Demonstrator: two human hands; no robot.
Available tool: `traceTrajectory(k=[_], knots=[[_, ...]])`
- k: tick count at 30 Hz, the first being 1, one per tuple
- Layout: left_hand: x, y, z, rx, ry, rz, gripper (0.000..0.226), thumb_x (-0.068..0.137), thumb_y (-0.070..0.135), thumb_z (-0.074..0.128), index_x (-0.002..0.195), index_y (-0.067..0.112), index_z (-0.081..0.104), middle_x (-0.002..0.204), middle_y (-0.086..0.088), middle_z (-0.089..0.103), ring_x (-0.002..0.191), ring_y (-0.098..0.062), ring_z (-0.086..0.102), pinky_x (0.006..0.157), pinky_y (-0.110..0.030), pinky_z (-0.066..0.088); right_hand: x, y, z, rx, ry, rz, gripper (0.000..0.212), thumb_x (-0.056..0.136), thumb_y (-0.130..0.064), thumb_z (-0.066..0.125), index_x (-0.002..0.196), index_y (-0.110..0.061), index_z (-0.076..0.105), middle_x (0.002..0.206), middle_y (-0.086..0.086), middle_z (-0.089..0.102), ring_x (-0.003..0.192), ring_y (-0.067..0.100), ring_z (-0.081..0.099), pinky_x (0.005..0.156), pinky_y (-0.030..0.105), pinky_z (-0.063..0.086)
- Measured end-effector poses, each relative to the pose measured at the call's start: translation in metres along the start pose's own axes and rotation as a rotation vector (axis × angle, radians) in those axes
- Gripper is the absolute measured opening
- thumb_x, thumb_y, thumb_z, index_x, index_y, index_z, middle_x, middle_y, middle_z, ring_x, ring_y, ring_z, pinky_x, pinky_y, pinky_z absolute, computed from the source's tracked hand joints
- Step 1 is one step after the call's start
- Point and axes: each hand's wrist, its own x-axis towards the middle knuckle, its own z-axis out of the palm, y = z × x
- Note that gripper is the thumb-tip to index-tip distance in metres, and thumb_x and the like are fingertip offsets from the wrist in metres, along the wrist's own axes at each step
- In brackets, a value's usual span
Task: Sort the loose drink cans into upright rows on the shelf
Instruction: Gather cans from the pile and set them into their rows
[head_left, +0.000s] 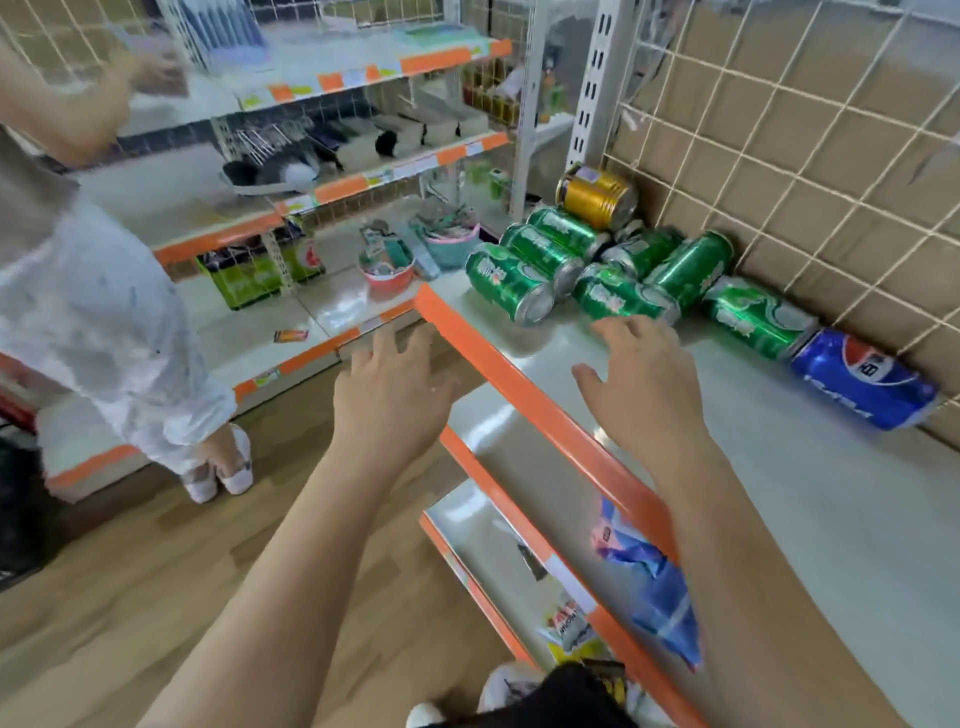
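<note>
The step in hand looks like the first reach for a can. The right hand (641, 387) hovers over the shelf (805, 493) at mid-frame, its fingers (631, 327) spread and holding nothing, just short of the nearest green can (621, 296). The left hand (392, 387) hangs left of the orange edge (519, 384), outside the shelf, its fingers also apart and empty.

To do it well, I would take that nearest can round its middle, tip it up onto its base and set it on the bare shelf at lower right, starting a row along the grid (779, 156). Pulling from the front of the heap first seems safest, since the round cans may roll toward the edge if those behind are disturbed. The left hand could guard that edge.

The cans (691, 265) lie on their sides in the upper centre to right of the frame, bunched in the shelf's back corner; none stands upright. Most are glossy green with silver ends. A gold can (596, 196) lies at the back of the heap, and a blue can (865, 379) lies at the right, against the grid.
</note>
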Motion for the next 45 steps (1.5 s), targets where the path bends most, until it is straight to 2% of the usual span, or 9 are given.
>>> traceTrajectory(k=[13, 17, 24, 29, 32, 34, 37, 39, 45], knots=[[0.171, 0.006, 0.027, -0.042, -0.092, 0.188, 0.059, 0.092, 0.04, 0.048, 0.143, 0.022, 0.026, 0.139, -0.012, 0.039, 0.126, -0.035, 0.038, 0.097, -0.046, 0.038, 0.134, 0.004, 0.032, -0.057, -0.038, 0.196, 0.048, 0.086, -0.039, 0.059, 0.128, -0.018, 0.048, 0.128, 0.011, 0.049, 0.119, 0.035, 0.042, 0.093, 0.042, 0.038], [0.212, 0.009, 0.033, -0.131, -0.145, 0.185, 0.048, 0.095, 0.043, 0.041, 0.134, 0.017, 0.037, 0.13, -0.013, 0.049, 0.119, -0.031, 0.046, 0.092, -0.044, 0.042, 0.159, 0.012, 0.038, -0.109, -0.13, 0.247, 0.052, 0.085, -0.04, 0.061, 0.128, -0.017, 0.043, 0.128, 0.012, 0.046, 0.117, 0.035, 0.042, 0.092, 0.043, 0.039], [0.252, 0.014, 0.044, -0.218, -0.537, 0.324, 0.037, 0.094, 0.051, 0.039, 0.108, 0.017, 0.046, 0.108, -0.009, 0.06, 0.095, -0.026, 0.057, 0.075, -0.033, 0.039, 0.175, 0.014, 0.05, -0.257, -0.211, 0.334, 0.058, 0.08, -0.034, 0.065, 0.13, -0.017, 0.04, 0.132, 0.013, 0.036, 0.119, 0.035, 0.038, 0.091, 0.043, 0.038], [0.267, 0.016, 0.04, -0.406, -0.669, 0.309, 0.049, 0.092, 0.047, 0.047, 0.135, 0.024, 0.041, 0.104, -0.001, 0.059, 0.078, -0.022, 0.066, 0.068, -0.03, 0.055, 0.178, 0.007, 0.054, -0.184, -0.118, 0.453, 0.041, 0.073, -0.022, 0.065, 0.108, -0.009, 0.05, 0.121, 0.014, 0.041, 0.112, 0.035, 0.039, 0.084, 0.041, 0.04], [0.277, 0.019, 0.042, -0.431, -0.77, 0.298, 0.043, 0.096, 0.044, 0.041, 0.125, 0.015, 0.052, 0.105, -0.009, 0.061, 0.067, -0.021, 0.06, 0.057, -0.028, 0.048, 0.175, 0.004, 0.05, -0.119, -0.034, 0.534, 0.047, 0.071, -0.027, 0.068, 0.11, -0.008, 0.049, 0.116, 0.012, 0.041, 0.11, 0.034, 0.039, 0.081, 0.041, 0.041], [0.28, 0.02, 0.044, -0.47, -0.843, 0.257, 0.044, 0.096, 0.045, 0.039, 0.109, 0.007, 0.058, 0.085, -0.014, 0.057, 0.056, -0.02, 0.048, 0.052, -0.026, 0.039, 0.172, 0.003, 0.044, -0.037, 0.003, 0.578, 0.054, 0.069, -0.03, 0.07, 0.114, -0.01, 0.049, 0.118, 0.01, 0.04, 0.112, 0.033, 0.039, 0.082, 0.041, 0.041], [0.277, 0.016, 0.043, -0.658, -0.892, 0.178, 0.045, 0.09, 0.05, 0.049, 0.1, 0.008, 0.062, 0.075, -0.011, 0.041, 0.053, -0.017, 0.035, 0.051, -0.026, 0.03, 0.163, 0.002, 0.034, 0.103, 0.082, 0.641, 0.058, 0.068, -0.029, 0.07, 0.121, -0.017, 0.051, 0.121, 0.008, 0.04, 0.115, 0.032, 0.039, 0.086, 0.037, 0.04], [0.276, 0.012, 0.04, -0.756, -0.912, 0.207, 0.042, 0.084, 0.052, 0.055, 0.101, 0.014, 0.065, 0.078, -0.005, 0.049, 0.053, -0.013, 0.039, 0.052, -0.023, 0.034, 0.154, 0.003, 0.03, 0.169, 0.141, 0.682, 0.057, 0.067, -0.03, 0.072, 0.121, -0.021, 0.053, 0.116, 0.005, 0.038, 0.115, 0.03, 0.04, 0.086, 0.035, 0.039], [0.265, 0.026, 0.026, -0.734, -0.699, 0.424, 0.056, 0.062, 0.06, 0.071, 0.104, 0.023, 0.067, 0.083, 0.004, 0.066, 0.065, -0.007, 0.056, 0.062, -0.024, 0.046, 0.116, 0.009, 0.02, 0.355, 0.412, 0.802, 0.054, 0.062, -0.03, 0.082, 0.11, -0.016, 0.06, 0.115, 0.007, 0.046, 0.102, 0.022, 0.052, 0.086, 0.029, 0.041]])
